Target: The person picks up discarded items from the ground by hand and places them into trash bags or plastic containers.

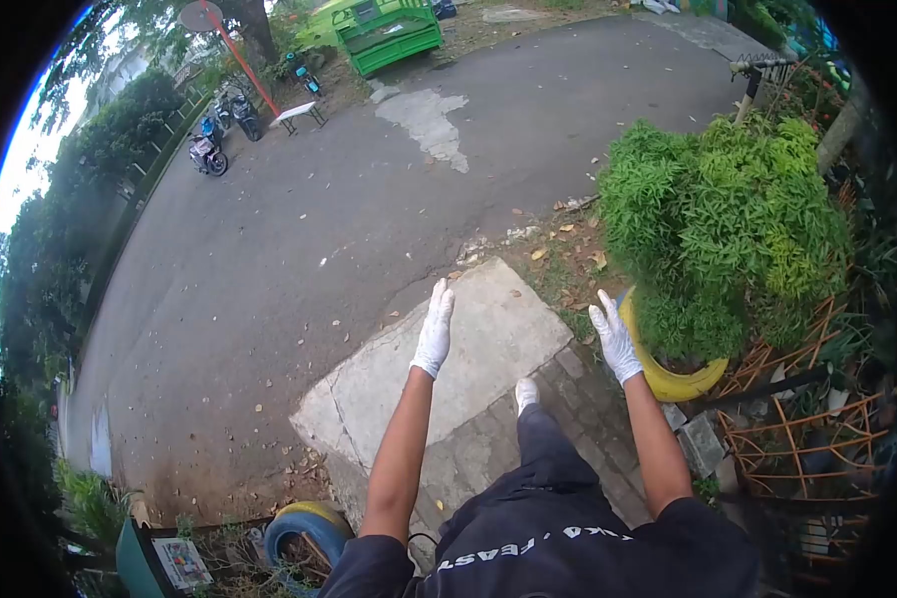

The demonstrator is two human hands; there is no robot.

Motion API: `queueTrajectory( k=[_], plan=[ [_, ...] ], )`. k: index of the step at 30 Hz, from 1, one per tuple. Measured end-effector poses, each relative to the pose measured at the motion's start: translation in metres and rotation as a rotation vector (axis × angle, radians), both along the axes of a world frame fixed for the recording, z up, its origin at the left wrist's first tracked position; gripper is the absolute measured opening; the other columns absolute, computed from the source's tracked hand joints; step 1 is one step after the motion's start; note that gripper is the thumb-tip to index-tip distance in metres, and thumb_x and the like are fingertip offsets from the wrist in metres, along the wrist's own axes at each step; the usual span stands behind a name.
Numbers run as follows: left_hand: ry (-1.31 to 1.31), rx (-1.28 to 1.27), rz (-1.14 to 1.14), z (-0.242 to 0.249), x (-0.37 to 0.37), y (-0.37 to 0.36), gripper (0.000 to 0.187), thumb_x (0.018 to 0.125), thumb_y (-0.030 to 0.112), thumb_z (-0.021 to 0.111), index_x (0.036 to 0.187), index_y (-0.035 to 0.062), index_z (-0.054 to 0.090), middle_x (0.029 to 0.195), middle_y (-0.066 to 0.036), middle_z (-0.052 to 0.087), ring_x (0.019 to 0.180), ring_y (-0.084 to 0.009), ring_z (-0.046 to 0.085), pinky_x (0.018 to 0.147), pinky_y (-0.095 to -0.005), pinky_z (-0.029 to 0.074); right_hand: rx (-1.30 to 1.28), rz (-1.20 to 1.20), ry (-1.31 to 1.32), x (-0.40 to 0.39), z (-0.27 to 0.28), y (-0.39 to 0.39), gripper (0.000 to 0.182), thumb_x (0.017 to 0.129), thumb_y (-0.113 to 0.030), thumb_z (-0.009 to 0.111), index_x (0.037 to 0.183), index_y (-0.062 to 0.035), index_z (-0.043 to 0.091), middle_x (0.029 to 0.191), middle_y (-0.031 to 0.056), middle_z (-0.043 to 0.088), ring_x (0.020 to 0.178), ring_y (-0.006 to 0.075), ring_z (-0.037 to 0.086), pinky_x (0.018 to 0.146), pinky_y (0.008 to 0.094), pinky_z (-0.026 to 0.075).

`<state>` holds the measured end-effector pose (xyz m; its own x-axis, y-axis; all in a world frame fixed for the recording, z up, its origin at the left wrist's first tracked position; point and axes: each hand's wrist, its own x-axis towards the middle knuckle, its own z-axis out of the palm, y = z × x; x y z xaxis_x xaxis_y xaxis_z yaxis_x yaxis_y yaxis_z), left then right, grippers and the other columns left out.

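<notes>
My left hand [435, 331], in a white glove, is held out in front of me with its fingers stretched straight and nothing in it. Below it lies a pale concrete slab [498, 329]. My right hand [616, 341], gloved the same way, is also stretched out and holds nothing, its thumb a little apart from the fingers. In this view it overlaps the left edge of a yellow tire planter [673, 381], from which a bushy green plant [718, 229] grows. One white shoe [526, 395] shows between my arms on grey paving [478, 448].
An asphalt yard [269, 289] stretches ahead, scattered with leaves. Motorbikes [207, 155] and a white bench [299, 115] stand far left, and a green metal bin [389, 42] at the back. A blue and yellow tire [287, 533] lies lower left. Orange lattice [797, 429] borders the right.
</notes>
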<state>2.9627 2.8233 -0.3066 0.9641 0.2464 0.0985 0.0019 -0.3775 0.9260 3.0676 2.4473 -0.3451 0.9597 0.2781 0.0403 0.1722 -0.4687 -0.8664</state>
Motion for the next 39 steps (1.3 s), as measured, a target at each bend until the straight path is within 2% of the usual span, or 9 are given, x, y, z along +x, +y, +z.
queueTrajectory(
  k=[5,6,11,17,19,27,35,38,39],
  plan=[
    [0.041,-0.060,-0.158,-0.046,0.250,0.075,0.071,0.112,0.054,0.034,0.159,0.0013,0.041,0.173,-0.019,0.022,0.161,-0.0279,0.019,0.129,-0.0359,0.014,0.056,-0.047,0.017,0.219,-0.085,0.077,0.079,0.105,-0.062,0.048,0.158,-0.0043,0.042,0.164,0.0196,0.040,0.156,0.0388,0.028,0.128,0.0451,0.023],
    [0.198,-0.373,-0.202,-0.059,0.304,0.109,0.079,0.109,0.063,0.032,0.163,0.0055,0.035,0.175,-0.013,0.019,0.161,-0.0248,0.016,0.129,-0.0374,0.015,0.134,-0.070,0.047,0.262,-0.096,0.100,0.077,0.106,-0.061,0.048,0.156,-0.0031,0.044,0.163,0.0189,0.042,0.154,0.0360,0.032,0.127,0.0434,0.025],
    [0.083,-0.859,0.610,-0.135,0.491,0.246,0.102,0.094,0.086,0.035,0.162,0.0095,0.037,0.172,-0.013,0.026,0.159,-0.0380,0.020,0.126,-0.0619,0.007,0.288,-0.045,0.096,0.488,-0.075,0.237,0.070,0.107,-0.055,0.050,0.150,-0.0005,0.051,0.152,0.0176,0.055,0.143,0.0294,0.050,0.121,0.0382,0.035],
    [0.300,-0.718,0.317,-0.130,0.600,0.412,0.107,0.091,0.089,0.035,0.162,0.0092,0.037,0.170,-0.017,0.031,0.157,-0.0381,0.026,0.126,-0.0591,0.012,0.297,0.123,-0.020,0.757,0.027,0.383,0.063,0.105,-0.048,0.060,0.148,-0.0020,0.054,0.145,0.0161,0.061,0.137,0.0252,0.055,0.117,0.0371,0.041],
    [0.380,-0.596,0.545,-0.156,0.659,0.496,0.109,0.090,0.090,0.035,0.163,0.0090,0.035,0.171,-0.018,0.030,0.157,-0.0389,0.027,0.126,-0.0597,0.013,0.350,0.094,-0.014,0.862,0.030,0.422,0.063,0.104,-0.048,0.061,0.147,-0.0019,0.055,0.145,0.0157,0.061,0.137,0.0244,0.056,0.116,0.0366,0.041],
    [-0.075,-0.649,0.626,-0.187,1.114,0.709,0.105,0.093,0.085,0.038,0.164,0.0083,0.032,0.170,-0.016,0.030,0.158,-0.0381,0.026,0.126,-0.0603,0.009,0.819,-0.220,0.253,1.279,-0.084,0.591,0.073,0.101,-0.056,0.058,0.155,-0.0086,0.047,0.154,0.0109,0.055,0.143,0.0283,0.051,0.117,0.0492,0.035],
    [-0.362,-1.324,0.152,-0.146,1.633,0.612,0.082,0.105,0.067,0.042,0.158,0.0044,0.041,0.162,-0.016,0.044,0.150,-0.0338,0.041,0.122,-0.0507,0.033,0.247,-0.249,0.480,1.502,-0.114,0.597,0.058,0.102,-0.043,0.065,0.147,-0.0068,0.057,0.139,0.0100,0.066,0.130,0.0208,0.060,0.111,0.0372,0.044],
    [-0.369,-1.492,0.119,-0.185,1.755,0.596,0.078,0.107,0.063,0.039,0.157,0.0028,0.043,0.162,-0.016,0.044,0.149,-0.0360,0.042,0.122,-0.0504,0.033,0.233,-0.340,0.462,1.617,-0.107,0.597,0.053,0.102,-0.037,0.068,0.143,-0.0041,0.061,0.138,0.0106,0.066,0.128,0.0186,0.060,0.111,0.0341,0.045],
    [-0.197,-1.421,-0.168,-0.204,1.791,0.605,0.077,0.108,0.062,0.038,0.157,0.0034,0.042,0.162,-0.016,0.044,0.149,-0.0369,0.042,0.122,-0.0506,0.033,0.336,-0.353,0.398,1.652,-0.102,0.601,0.051,0.102,-0.035,0.069,0.141,-0.0028,0.062,0.137,0.0107,0.066,0.128,0.0182,0.059,0.111,0.0335,0.045]
  ],
)
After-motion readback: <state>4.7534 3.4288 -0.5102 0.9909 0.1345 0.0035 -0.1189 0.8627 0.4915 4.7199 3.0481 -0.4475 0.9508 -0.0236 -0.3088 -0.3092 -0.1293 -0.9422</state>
